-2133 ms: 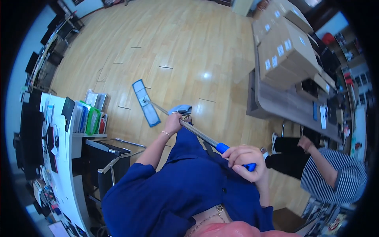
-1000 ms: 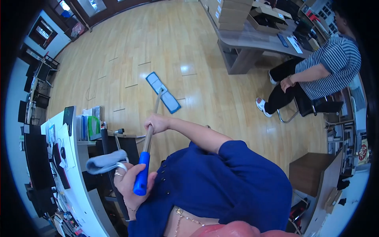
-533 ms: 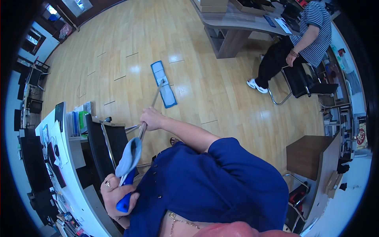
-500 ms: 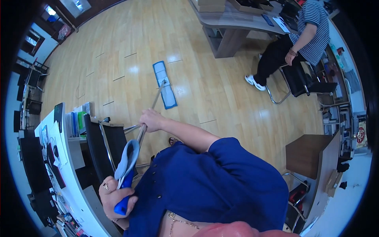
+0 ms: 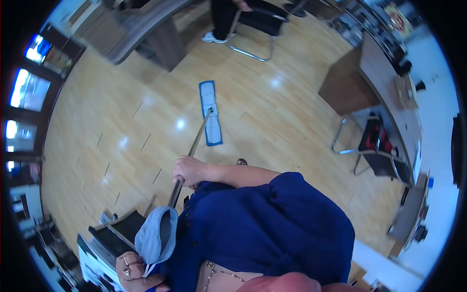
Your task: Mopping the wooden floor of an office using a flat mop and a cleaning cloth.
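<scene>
A flat floor mop with a white-and-blue rectangular head lies on the wooden floor ahead, its metal handle slanting up toward me. My right hand is wrapped around the middle of that handle. At lower left, my left hand, with a ring on one finger, is closed at the handle's upper end, where a bit of blue grip shows under the fingers. A light grey-blue face mask with white ear loops hangs by this hand and covers part of the handle.
A desk stands ahead, with a seated person's leg and white shoe beside it. Near them is a black chair. On the right are a brown-sided desk and another chair. A dark chair stands near my left hand.
My view has swung to the right, so the desks and chairs sit further left. The mop has moved along with me over the floor; both hands keep their hold.
</scene>
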Demonstrator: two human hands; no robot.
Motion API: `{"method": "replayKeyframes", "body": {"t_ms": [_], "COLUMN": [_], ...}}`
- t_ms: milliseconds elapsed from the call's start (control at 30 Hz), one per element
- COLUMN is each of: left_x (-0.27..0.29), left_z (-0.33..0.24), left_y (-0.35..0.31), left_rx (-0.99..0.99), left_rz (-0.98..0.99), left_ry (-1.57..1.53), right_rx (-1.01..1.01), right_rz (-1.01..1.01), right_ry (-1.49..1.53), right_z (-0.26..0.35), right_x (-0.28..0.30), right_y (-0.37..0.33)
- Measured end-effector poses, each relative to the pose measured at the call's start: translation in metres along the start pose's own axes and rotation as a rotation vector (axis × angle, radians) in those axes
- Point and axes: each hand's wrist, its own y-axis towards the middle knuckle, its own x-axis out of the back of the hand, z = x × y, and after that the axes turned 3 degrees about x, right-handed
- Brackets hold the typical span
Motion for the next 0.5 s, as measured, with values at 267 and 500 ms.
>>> {"method": "replayKeyframes", "body": {"t_ms": [267, 500], "left_x": [-0.108, -0.199], "left_z": [-0.037, -0.073], "left_y": [0.062, 0.081], "left_rx": [-0.870, -1.025], "left_rz": [0.868, 1.026], "left_ry": [-0.225, -0.421], "right_rx": [-0.262, -0.527], "right_rz": [-0.244, -0.485], "right_ry": [-0.129, -0.194], "right_z": [-0.015, -0.012], "right_x": [0.099, 0.139], "right_y": [-0.146, -0.241]}}
